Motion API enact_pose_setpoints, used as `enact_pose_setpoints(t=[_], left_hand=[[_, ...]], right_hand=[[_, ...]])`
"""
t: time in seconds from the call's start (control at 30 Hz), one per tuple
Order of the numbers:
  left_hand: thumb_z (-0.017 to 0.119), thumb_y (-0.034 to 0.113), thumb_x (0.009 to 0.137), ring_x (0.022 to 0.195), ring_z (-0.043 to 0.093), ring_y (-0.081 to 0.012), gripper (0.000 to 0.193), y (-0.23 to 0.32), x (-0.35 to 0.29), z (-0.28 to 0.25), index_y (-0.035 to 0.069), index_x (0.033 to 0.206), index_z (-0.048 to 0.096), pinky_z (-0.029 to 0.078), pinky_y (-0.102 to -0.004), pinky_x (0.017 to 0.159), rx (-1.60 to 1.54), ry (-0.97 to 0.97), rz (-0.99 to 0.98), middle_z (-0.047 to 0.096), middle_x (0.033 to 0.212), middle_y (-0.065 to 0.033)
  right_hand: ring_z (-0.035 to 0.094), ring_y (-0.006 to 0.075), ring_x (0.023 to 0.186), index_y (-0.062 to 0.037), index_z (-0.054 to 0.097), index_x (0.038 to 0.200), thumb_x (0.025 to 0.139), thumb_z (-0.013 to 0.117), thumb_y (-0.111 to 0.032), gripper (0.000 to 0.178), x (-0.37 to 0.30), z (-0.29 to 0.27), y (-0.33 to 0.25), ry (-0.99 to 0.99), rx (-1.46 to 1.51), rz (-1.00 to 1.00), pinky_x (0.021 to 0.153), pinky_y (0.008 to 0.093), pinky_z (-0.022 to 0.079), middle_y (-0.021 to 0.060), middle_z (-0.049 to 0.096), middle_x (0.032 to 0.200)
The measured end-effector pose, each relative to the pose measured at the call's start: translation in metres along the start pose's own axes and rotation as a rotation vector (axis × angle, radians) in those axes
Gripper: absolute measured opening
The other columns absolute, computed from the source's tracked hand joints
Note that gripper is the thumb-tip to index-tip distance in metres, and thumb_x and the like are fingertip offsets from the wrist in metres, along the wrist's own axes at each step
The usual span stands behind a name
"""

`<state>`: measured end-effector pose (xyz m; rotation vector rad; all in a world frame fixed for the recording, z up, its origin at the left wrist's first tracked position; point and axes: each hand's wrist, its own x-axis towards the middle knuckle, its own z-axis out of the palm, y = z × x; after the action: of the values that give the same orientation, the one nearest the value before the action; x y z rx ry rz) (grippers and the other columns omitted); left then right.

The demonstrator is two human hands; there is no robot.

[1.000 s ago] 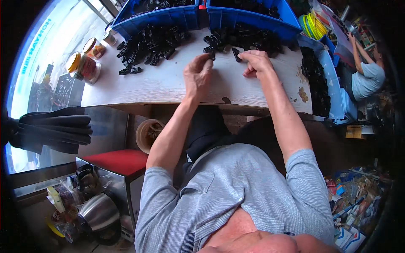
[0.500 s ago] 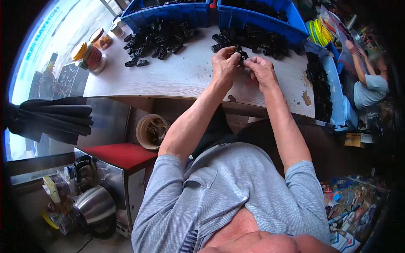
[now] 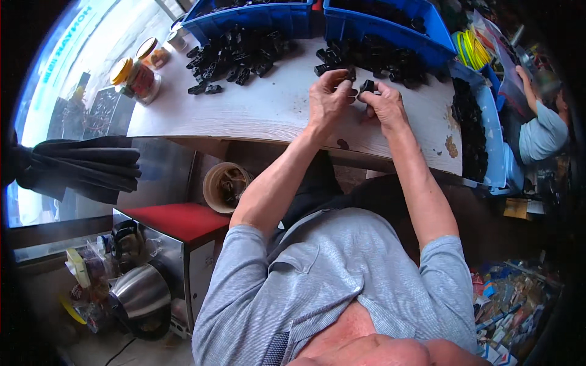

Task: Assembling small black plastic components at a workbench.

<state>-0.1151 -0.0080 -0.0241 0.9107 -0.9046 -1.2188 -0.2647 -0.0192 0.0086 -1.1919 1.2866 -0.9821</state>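
Note:
Above the worktable (image 3: 244, 113), my right hand (image 3: 386, 108) pinches a small black plastic part (image 3: 366, 87) between thumb and fingers. Close on its left is my left hand (image 3: 328, 100), its fingers curled and thumb drawn in. Something small and dark shows at those left fingertips, but I cannot make out what it is. Just beyond my hands lies a heap of similar black parts (image 3: 403, 66). A second heap of black parts (image 3: 229, 56) spreads to the left of it.
Two blue bins (image 3: 250, 23) (image 3: 390, 32) stand behind the heaps. A light blue crate (image 3: 493, 137) with black parts adjoins the table's right edge. Jars (image 3: 137, 82) sit at the left, a bucket (image 3: 210, 189) below. A person (image 3: 540, 134) is at far right.
My hands have come slightly apart. The black part, which was between both hands, now sits in my right fingers. The whole view has shifted a little.

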Motion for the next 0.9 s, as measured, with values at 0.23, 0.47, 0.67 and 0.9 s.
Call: enact_pose_setpoints(t=[0.23,0.47,0.67,0.9], left_hand=[[0.068,0.011,0.093,0.093,0.069,-0.0193,0.035,0.004,0.003,-0.005,-0.002,0.125,0.059,0.060,-0.0328,0.076,-0.155,-0.024,-0.096,0.068,0.107,-0.0110],[0.064,0.004,0.093,0.089,0.070,-0.0255,0.032,0.023,0.003,-0.004,0.000,0.124,0.056,0.063,-0.0382,0.070,-0.392,-0.003,-0.325,0.068,0.105,-0.0134],[0.066,0.003,0.091,0.092,0.067,-0.0211,0.035,0.020,-0.005,0.006,0.000,0.124,0.056,0.062,-0.0346,0.074,-0.343,0.089,-0.222,0.063,0.109,-0.0103],[0.067,0.002,0.088,0.091,0.064,-0.0183,0.036,0.026,-0.006,0.007,-0.001,0.122,0.058,0.059,-0.0308,0.072,-0.380,0.144,-0.246,0.063,0.107,-0.0083]], right_hand=[[0.058,0.0118,0.055,-0.0039,0.067,0.098,0.082,0.067,-0.012,0.018,-0.003,0.002,-0.004,-0.082,0.067,-0.027,0.049,0.0285,0.053,0.0047,0.065,0.073],[0.053,0.0082,0.051,-0.0053,0.064,0.111,0.088,0.065,-0.013,0.025,-0.004,0.006,-0.007,-0.154,0.064,-0.059,0.050,0.0270,0.050,0.0014,0.064,0.071],[0.057,0.0116,0.056,-0.0063,0.068,0.105,0.086,0.068,-0.017,0.022,0.001,0.003,0.004,-0.105,-0.092,-0.122,0.049,0.0280,0.048,0.0032,0.065,0.075],[0.051,0.0058,0.049,-0.0108,0.066,0.101,0.088,0.069,-0.014,0.013,-0.005,0.010,-0.001,-0.112,-0.047,-0.062,0.045,0.0228,0.045,-0.0010,0.061,0.070]])
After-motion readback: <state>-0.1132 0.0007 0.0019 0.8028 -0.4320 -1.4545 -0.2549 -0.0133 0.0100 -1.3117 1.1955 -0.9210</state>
